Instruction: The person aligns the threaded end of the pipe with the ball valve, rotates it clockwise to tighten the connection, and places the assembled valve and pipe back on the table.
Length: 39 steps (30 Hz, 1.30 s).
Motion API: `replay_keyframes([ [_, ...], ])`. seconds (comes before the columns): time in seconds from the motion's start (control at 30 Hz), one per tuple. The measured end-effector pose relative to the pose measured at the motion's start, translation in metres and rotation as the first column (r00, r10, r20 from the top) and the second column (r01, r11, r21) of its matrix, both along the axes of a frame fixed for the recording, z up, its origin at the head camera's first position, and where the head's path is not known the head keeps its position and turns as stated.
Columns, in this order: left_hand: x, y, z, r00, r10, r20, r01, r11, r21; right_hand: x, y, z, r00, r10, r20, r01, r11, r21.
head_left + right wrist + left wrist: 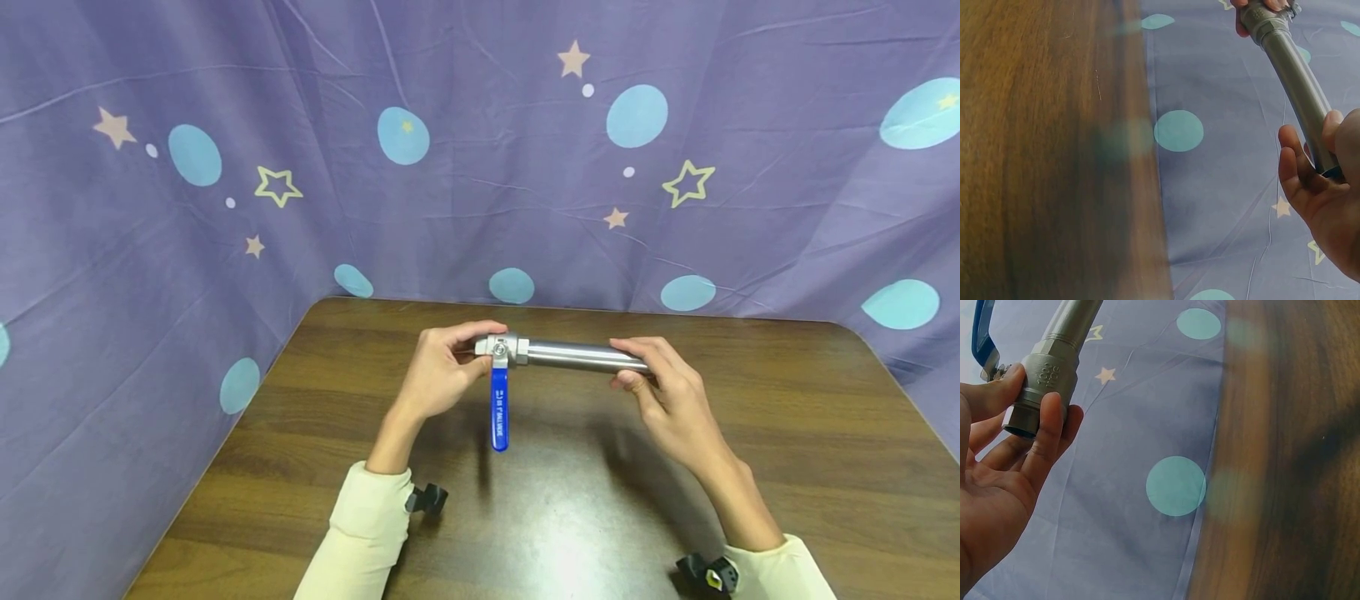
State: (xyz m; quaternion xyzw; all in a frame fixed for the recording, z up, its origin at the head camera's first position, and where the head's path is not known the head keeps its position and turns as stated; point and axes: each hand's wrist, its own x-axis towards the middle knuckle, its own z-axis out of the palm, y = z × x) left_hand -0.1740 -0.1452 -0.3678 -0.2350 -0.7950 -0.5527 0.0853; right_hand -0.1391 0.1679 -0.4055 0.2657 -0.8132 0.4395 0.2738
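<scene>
A steel ball valve with a blue lever handle is joined end to end with a smooth steel pipe. Both are held level above the table, and the lever points toward the person. My left hand grips the valve body at its left end, thumb and fingers on opposite sides, as the left wrist view also shows on the valve. At the pipe's far right end, my right hand holds the pipe between thumb and fingers; the right wrist view shows the pipe's open end near the palm.
Beneath the hands lies a brown wooden table with rounded far corners. A purple curtain with stars and blue dots hangs behind and to the left. Black wrist mounts sit at both sleeves.
</scene>
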Motion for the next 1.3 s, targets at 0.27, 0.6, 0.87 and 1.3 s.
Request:
replay_keyframes([
  [0.27, -0.0007, -0.0001, 0.0002, 1.0, 0.005, -0.001, -0.005, 1.0, -0.007, -0.0008, 0.0005, -0.0008, 1.0, 0.006, -0.019, -0.006, 0.999, 0.033],
  [0.6, 0.0004, 0.0005, 0.0009, 1.0, 0.009, -0.005, -0.009, 1.0, -0.006, 0.0004, 0.0005, 0.0014, 0.999, 0.052, -0.013, -0.052, 0.998, 0.035],
  [0.87, 0.0007, 0.0004, 0.0011, 1.0, 0.007, 0.011, -0.007, 1.0, -0.001, 0.0014, 0.0004, 0.0027, 1.0, 0.022, -0.016, -0.022, 0.999, 0.044],
  [1.3, -0.0001, 0.0, -0.0005, 1.0, -0.002, 0.014, 0.002, 1.0, 0.0, 0.0004, 0.0003, 0.0027, 0.999, -0.005, -0.036, 0.007, 0.999, 0.046],
])
